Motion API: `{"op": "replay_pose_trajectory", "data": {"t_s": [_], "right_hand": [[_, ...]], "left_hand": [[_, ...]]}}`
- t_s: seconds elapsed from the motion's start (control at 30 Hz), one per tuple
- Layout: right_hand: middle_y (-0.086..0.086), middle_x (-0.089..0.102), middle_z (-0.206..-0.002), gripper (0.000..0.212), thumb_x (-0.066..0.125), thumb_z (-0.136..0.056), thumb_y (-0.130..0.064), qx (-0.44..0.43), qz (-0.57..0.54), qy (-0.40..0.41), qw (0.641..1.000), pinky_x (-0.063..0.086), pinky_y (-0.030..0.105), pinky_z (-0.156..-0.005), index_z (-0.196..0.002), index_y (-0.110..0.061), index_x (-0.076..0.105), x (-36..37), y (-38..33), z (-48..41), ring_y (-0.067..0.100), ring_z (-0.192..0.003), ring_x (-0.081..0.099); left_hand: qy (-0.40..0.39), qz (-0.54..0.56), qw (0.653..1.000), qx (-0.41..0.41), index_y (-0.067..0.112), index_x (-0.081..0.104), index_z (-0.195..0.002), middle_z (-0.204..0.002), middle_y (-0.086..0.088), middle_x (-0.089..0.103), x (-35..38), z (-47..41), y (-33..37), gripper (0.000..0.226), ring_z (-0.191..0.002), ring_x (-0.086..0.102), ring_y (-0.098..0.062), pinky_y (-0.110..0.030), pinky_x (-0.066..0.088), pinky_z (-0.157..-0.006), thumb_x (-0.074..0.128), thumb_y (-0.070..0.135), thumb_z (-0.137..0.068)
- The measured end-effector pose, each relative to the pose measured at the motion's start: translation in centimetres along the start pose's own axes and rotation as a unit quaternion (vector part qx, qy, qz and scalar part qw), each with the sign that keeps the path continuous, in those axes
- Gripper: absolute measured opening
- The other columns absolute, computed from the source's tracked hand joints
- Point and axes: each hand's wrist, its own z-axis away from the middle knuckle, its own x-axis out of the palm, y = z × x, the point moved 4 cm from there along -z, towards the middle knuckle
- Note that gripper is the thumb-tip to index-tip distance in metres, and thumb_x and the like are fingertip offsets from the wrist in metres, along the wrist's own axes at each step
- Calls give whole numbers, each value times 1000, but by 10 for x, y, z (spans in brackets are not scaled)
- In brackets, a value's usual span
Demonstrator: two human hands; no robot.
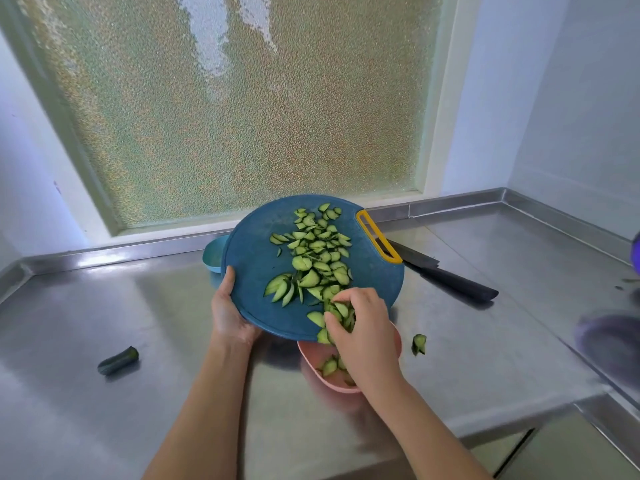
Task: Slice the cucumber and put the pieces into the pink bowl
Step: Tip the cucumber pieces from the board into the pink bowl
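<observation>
A round blue cutting board (256, 258) with a yellow handle slot is lifted and tilted toward me. My left hand (227, 306) grips its left lower edge. Several cucumber slices (318, 254) lie spread over the board. My right hand (363, 327) has its curled fingers on the slices at the board's lower edge, over the pink bowl (311, 367). The bowl stands under the board's edge and a few slices (330, 367) lie in it. Much of the bowl is hidden by my right hand and the board.
A cucumber end (118, 360) lies on the steel counter (156, 323) at the left, and another scrap (419, 344) right of the bowl. A black knife (446, 275) lies behind the board at the right. A blue bowl (214, 254) peeks out behind the board. Purple blurred objects (609, 337) sit at the right edge.
</observation>
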Motion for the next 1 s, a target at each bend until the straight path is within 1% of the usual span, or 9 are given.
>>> {"op": "replay_pose_trajectory", "data": {"t_s": [0.2,0.3,0.47,0.6,0.67,0.73,0.8,0.9,1.0], "right_hand": [[-20,40,-101,20,62,-88,-36,-42,56,-29,997,28,8,-61,-105,-32,52,-8,-7,9,2,-91,37],[-19,45,-101,22,62,-85,-40,-58,40,-39,997,38,16,-76,-103,-31,53,-10,-2,14,4,-94,40],[-17,59,-98,42,34,-90,-56,-62,-24,-23,997,42,21,-81,-113,-30,57,-19,8,20,3,-93,51],[-13,62,-81,16,54,-94,-38,-59,-7,-2,998,37,13,-69,-105,-29,63,-26,20,20,3,-84,53],[-14,62,-77,6,61,-91,-31,-72,-4,-12,997,37,13,-70,-93,-28,66,-26,21,21,4,-82,52],[-16,58,-77,5,65,-88,-30,-81,1,-34,996,34,13,-72,-86,-27,68,-26,18,18,3,-84,49],[-14,55,-83,10,63,-88,-34,-88,-16,-52,995,32,8,-75,-87,-27,70,-32,12,2,-1,-87,46],[-9,58,-103,24,54,-94,-37,-126,-45,-72,988,29,5,-85,-105,-24,71,-43,-3,-50,0,-101,48],[-2,47,-136,36,49,-98,-36,-134,-39,-119,983,28,22,-105,-131,-24,56,-38,-5,-119,9,-130,39]], "left_hand": [[-6,10,1000,2,10,52,-128,-118,-15,65,-2,-2,3,44,-98,66,-32,-46,57,-72,35,37,-97],[-12,-4,1000,1,9,51,-130,-118,-15,64,-1,-1,3,46,-98,66,-31,-47,57,-76,34,37,-97],[-1,0,1000,-3,10,65,-116,-115,-15,66,-1,-2,2,44,-97,67,-31,-50,55,-78,33,36,-98],[-5,-2,1000,-7,14,76,-92,-109,-14,69,1,0,1,48,-93,68,-30,-50,55,-77,34,35,-98],[-3,-1,1000,2,13,75,-97,-110,-14,68,0,-1,2,46,-93,68,-30,-50,56,-76,35,35,-98],[-6,0,1000,9,10,65,-116,-117,-15,65,-1,-2,4,43,-97,67,-31,-50,56,-77,36,36,-97],[-11,-10,1000,11,9,55,-127,-121,-16,63,-1,-2,5,45,-100,65,-31,-50,55,-80,36,37,-97],[0,-2,1000,9,12,70,-108,-114,-15,67,0,-1,3,43,-95,67,-30,-46,57,-74,37,36,-97],[0,-6,1000,1,14,77,-94,-111,-14,68,4,2,2,44,-95,68,-30,-46,57,-75,38,35,-97]]}}
